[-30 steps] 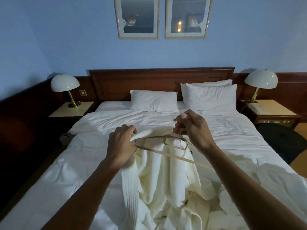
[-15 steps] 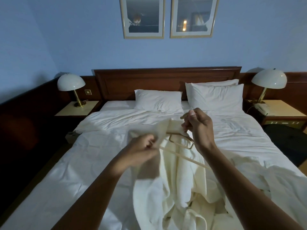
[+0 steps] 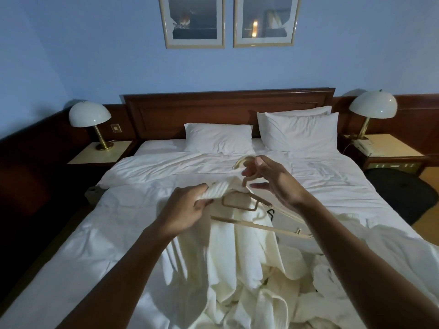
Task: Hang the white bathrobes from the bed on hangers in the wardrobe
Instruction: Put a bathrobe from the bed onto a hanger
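Left hand (image 3: 183, 210) grips the bathrobe (image 3: 232, 252) collar; I see my right hand (image 3: 273, 181) pinching the hanger (image 3: 261, 227) hook, over mid-bed (image 3: 118, 222), well clear of both side edges.

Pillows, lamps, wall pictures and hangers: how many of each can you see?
Pillows: 3
Lamps: 2
Pictures: 2
Hanger: 1
Total: 8

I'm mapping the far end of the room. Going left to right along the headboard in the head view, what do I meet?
Left lamp → single flat pillow → stacked pillows → right lamp.
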A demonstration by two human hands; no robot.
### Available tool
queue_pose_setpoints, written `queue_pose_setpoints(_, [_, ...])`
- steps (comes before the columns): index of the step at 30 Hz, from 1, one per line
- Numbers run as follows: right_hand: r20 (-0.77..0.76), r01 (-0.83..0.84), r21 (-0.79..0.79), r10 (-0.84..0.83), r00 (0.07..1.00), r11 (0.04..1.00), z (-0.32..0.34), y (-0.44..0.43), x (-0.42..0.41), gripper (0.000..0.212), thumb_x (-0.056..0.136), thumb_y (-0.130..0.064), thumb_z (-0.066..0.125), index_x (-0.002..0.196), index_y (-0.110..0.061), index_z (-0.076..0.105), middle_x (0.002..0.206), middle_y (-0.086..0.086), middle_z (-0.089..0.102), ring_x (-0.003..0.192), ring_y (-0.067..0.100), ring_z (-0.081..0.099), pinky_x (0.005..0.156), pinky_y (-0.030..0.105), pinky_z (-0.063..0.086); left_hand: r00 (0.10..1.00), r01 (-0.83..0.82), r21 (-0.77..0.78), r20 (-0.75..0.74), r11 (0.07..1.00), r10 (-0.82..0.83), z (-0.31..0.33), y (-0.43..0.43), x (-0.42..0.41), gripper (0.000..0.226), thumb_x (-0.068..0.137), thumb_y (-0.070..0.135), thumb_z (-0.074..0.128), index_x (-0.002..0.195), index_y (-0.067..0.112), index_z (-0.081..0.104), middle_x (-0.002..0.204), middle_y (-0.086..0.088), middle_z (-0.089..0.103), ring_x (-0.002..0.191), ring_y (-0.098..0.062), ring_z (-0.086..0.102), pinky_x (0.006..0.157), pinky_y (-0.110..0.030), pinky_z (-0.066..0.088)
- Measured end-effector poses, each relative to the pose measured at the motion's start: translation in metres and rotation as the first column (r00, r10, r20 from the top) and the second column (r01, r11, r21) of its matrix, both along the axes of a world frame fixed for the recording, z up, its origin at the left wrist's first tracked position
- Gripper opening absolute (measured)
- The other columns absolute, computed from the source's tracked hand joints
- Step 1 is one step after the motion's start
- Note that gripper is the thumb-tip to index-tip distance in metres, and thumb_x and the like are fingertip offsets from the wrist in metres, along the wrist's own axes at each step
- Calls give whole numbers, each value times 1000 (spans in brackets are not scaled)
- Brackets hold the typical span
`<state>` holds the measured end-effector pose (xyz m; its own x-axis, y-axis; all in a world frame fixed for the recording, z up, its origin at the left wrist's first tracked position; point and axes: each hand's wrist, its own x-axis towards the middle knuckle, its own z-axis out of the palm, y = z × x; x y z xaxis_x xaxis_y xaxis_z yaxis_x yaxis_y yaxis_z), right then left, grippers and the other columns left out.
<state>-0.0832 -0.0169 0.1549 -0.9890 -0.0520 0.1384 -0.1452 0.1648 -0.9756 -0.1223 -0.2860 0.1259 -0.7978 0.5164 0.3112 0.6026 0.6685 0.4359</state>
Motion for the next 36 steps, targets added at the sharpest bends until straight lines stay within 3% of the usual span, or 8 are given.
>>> queue_pose_setpoints(3, [182,-37,305,-20,983,952,-25,28,-11,24,108,-30,46,121,-20,64,121,1,69,115,24,64,99,45,51,998,-8,-34,-59,999,6,7,-8,0,14,99,29,64,96,15,62,85,1,69,79,-21,66,71,-37,51])
queue_pose_setpoints(8, [416,-390,741,82,906,547,-70,35,-10,10,89,-33,76,91,-37,67,85,-20,62,78,-3,58,81,24,44,999,-32,-26,6,999,32,23,-10,1,17,97,36,66,97,20,60,84,5,66,78,-13,63,71,-37,50])
queue_pose_setpoints(11, [349,-299,778,16,937,553,-106,47,-11,24,83,-51,70,91,-29,75,89,-7,75,84,12,71,85,39,55,992,-31,-33,119,999,35,24,-12,0,23,95,47,64,97,25,61,86,8,66,82,-7,62,73,-32,50])
queue_pose_setpoints(15, [124,71,742,-240,963,667,-90,75,-10,24,99,-31,64,92,-9,70,86,6,70,86,30,66,71,33,43,984,-107,-24,140,994,110,9,-23,-8,41,98,54,52,81,17,54,75,1,61,76,-20,60,72,-38,45])
queue_pose_setpoints(23, [-466,620,564,-409,785,546,1,71,14,8,95,-27,69,97,-23,63,64,-6,65,58,18,61,55,37,51,930,-367,76,23,927,366,4,12,-18,19,103,38,52,91,22,55,87,-3,63,91,-36,62,72,-40,46])
queue_pose_setpoints(26, [-419,615,467,-454,786,635,4,33,21,6,101,-20,55,102,-21,50,74,0,65,65,26,62,59,40,51,921,-383,206,13,900,389,26,39,-23,18,104,38,52,97,22,57,89,-9,68,90,-39,62,67,-39,42])
queue_pose_setpoints(30, [-262,272,624,-132,956,733,-11,9,29,11,102,-27,56,105,-23,66,94,-6,71,83,18,67,76,34,50,934,-345,358,37,868,356,55,49,-28,20,100,35,59,94,17,57,76,-1,59,83,-33,58,62,-37,31])
queue_pose_setpoints(36, [-602,648,501,-307,737,573,34,37,23,34,94,-37,70,122,-19,62,121,-2,62,111,16,54,91,33,47,964,-266,410,85,873,254,66,37,-21,20,95,40,67,99,20,63,84,-5,65,78,-17,59,58,-13,37])
